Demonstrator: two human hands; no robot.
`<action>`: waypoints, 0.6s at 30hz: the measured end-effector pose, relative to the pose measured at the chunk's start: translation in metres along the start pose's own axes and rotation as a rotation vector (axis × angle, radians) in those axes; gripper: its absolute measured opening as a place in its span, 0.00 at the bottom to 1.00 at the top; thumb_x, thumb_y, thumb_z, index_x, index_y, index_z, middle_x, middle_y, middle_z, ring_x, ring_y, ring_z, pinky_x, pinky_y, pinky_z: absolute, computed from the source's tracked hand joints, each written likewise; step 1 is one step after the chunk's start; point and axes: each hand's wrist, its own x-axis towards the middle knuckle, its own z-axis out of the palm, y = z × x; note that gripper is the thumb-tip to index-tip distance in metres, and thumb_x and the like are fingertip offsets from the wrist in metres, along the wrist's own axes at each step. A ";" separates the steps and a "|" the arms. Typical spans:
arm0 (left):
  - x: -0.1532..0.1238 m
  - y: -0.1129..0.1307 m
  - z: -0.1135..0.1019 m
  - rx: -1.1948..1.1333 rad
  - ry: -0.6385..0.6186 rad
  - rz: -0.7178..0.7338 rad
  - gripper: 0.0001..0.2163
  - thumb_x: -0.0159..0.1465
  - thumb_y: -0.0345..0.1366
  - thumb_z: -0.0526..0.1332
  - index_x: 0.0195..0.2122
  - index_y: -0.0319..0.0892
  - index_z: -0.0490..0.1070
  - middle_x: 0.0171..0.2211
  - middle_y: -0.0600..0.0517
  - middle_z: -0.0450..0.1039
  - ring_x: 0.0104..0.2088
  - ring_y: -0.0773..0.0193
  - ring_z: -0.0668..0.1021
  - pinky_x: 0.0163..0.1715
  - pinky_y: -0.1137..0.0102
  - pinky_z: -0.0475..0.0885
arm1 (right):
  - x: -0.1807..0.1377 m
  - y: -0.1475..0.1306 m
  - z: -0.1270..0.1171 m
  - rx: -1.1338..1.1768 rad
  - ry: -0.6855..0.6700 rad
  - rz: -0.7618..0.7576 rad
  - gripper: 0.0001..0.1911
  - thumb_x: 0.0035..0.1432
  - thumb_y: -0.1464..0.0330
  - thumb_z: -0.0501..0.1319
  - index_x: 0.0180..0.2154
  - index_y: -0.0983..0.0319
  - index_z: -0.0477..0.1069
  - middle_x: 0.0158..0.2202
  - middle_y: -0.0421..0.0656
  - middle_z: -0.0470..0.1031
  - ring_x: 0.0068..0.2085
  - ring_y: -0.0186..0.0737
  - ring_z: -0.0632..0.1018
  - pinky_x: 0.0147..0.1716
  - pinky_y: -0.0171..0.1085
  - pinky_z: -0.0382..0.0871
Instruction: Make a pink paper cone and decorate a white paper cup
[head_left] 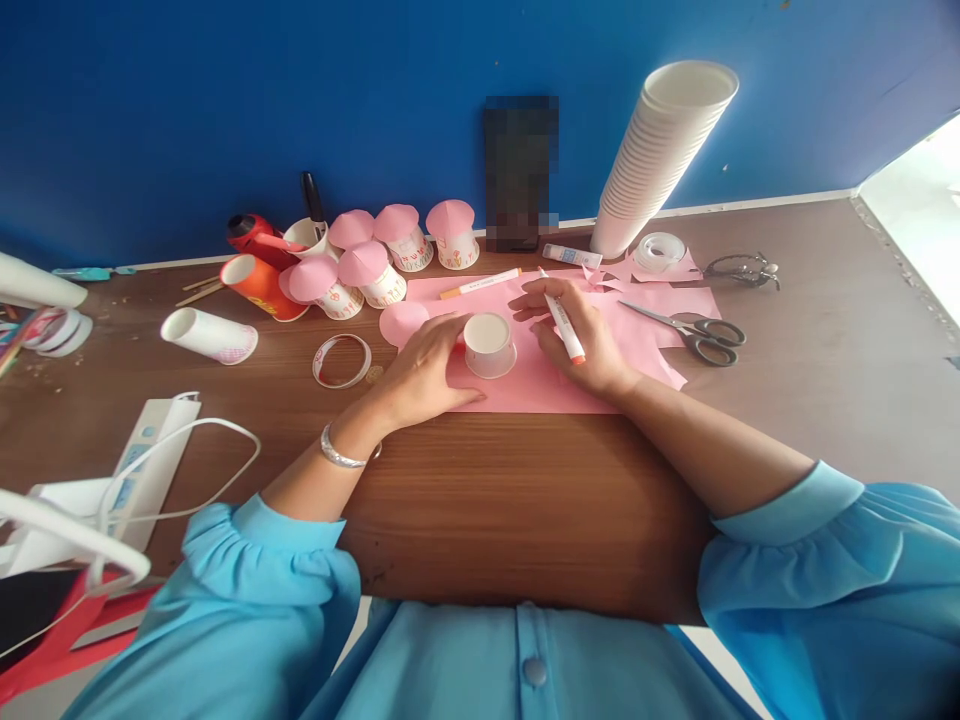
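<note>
A short white paper cup (490,345) stands upside down on a sheet of pink paper (540,393). My left hand (427,370) curves beside its left side, thumb and fingers apart; whether the fingertips touch the cup is unclear. In my right hand (589,345) is a white marker (561,325) with an orange-red end, held to the right of the cup. Another white marker (480,284) with an orange end lies on the paper behind the cup. A pink paper disc (403,323) is just behind my left hand.
Several decorated cups with pink cone roofs (364,265) stand at the back left. A tall stack of paper cups (660,150) leans by the wall. Black-handled scissors (709,335) lie at right, a tape roll (341,361) at left, and a power strip (150,460) with cables further left.
</note>
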 end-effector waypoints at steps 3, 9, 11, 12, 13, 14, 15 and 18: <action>0.007 0.006 0.011 -0.025 0.057 -0.026 0.39 0.49 0.36 0.80 0.61 0.41 0.67 0.60 0.37 0.75 0.61 0.41 0.76 0.63 0.44 0.71 | -0.001 -0.004 0.001 0.011 -0.037 0.026 0.23 0.58 0.74 0.58 0.55 0.54 0.65 0.53 0.46 0.82 0.51 0.48 0.83 0.50 0.54 0.78; 0.011 0.022 -0.003 -0.392 0.121 -0.134 0.25 0.60 0.44 0.73 0.56 0.42 0.70 0.54 0.41 0.79 0.55 0.48 0.81 0.54 0.54 0.79 | -0.006 -0.021 0.003 0.252 -0.112 -0.001 0.24 0.60 0.67 0.64 0.57 0.52 0.62 0.60 0.48 0.76 0.60 0.49 0.79 0.57 0.55 0.77; 0.009 0.029 -0.013 -0.618 0.081 -0.147 0.22 0.65 0.44 0.69 0.58 0.44 0.70 0.55 0.43 0.79 0.56 0.50 0.81 0.56 0.55 0.80 | -0.010 -0.030 0.005 0.345 -0.147 0.029 0.27 0.62 0.63 0.66 0.59 0.52 0.59 0.62 0.50 0.74 0.61 0.50 0.77 0.59 0.56 0.76; 0.009 0.032 -0.017 -0.714 0.063 -0.153 0.21 0.67 0.44 0.67 0.58 0.45 0.70 0.55 0.44 0.79 0.57 0.50 0.81 0.56 0.54 0.80 | -0.013 -0.035 0.006 0.375 -0.160 0.053 0.28 0.62 0.62 0.66 0.60 0.52 0.58 0.63 0.50 0.73 0.61 0.51 0.77 0.59 0.57 0.76; 0.008 0.035 -0.019 -0.793 0.051 -0.160 0.20 0.68 0.45 0.66 0.59 0.46 0.70 0.56 0.44 0.79 0.57 0.49 0.81 0.57 0.53 0.80 | -0.016 -0.038 0.007 0.394 -0.167 0.078 0.29 0.63 0.61 0.67 0.61 0.51 0.58 0.63 0.51 0.72 0.62 0.51 0.77 0.59 0.58 0.75; 0.008 0.038 -0.019 -0.857 0.040 -0.171 0.19 0.69 0.45 0.65 0.59 0.47 0.70 0.57 0.44 0.79 0.58 0.48 0.81 0.57 0.53 0.80 | -0.019 -0.041 0.008 0.402 -0.169 0.101 0.30 0.63 0.61 0.68 0.61 0.51 0.58 0.63 0.51 0.72 0.62 0.51 0.77 0.59 0.58 0.75; 0.008 0.040 -0.017 -0.911 0.033 -0.181 0.20 0.69 0.45 0.64 0.60 0.47 0.70 0.58 0.44 0.78 0.59 0.47 0.80 0.58 0.52 0.79 | -0.022 -0.043 0.009 0.402 -0.163 0.119 0.31 0.62 0.60 0.69 0.61 0.51 0.58 0.63 0.51 0.72 0.62 0.52 0.76 0.59 0.57 0.75; 0.009 0.044 -0.001 -1.066 0.024 -0.183 0.23 0.69 0.46 0.65 0.63 0.48 0.66 0.63 0.43 0.74 0.64 0.46 0.76 0.62 0.51 0.76 | -0.027 -0.044 0.012 0.360 -0.079 0.140 0.30 0.62 0.60 0.70 0.59 0.51 0.60 0.61 0.50 0.73 0.60 0.51 0.77 0.56 0.54 0.77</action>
